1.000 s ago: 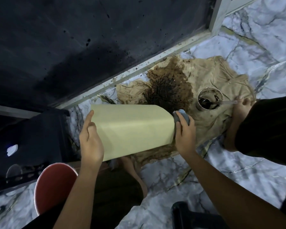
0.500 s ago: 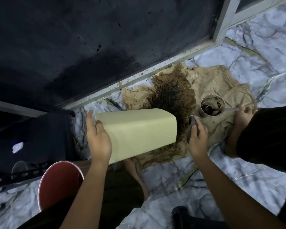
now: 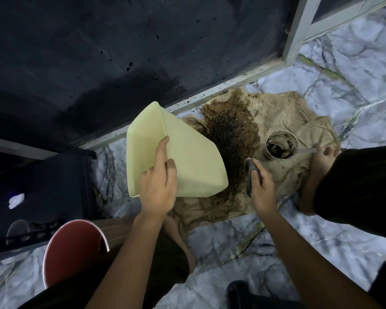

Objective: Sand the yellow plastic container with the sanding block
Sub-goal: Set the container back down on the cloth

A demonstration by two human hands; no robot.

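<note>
While my left hand (image 3: 158,188) is clamping the yellow container (image 3: 187,161), my right-hand fingers (image 3: 253,175) are gripping the sanding block (image 3: 251,175), needing flat, even contact.

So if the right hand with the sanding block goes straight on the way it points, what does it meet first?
Probably the small cup of dark liquid on the stained cloth. The right hand and its sanding block point up-left toward it, though depth is unclear.

one head-worn camera looks steeply down, close over the marble floor (image 3: 243,246).
</note>
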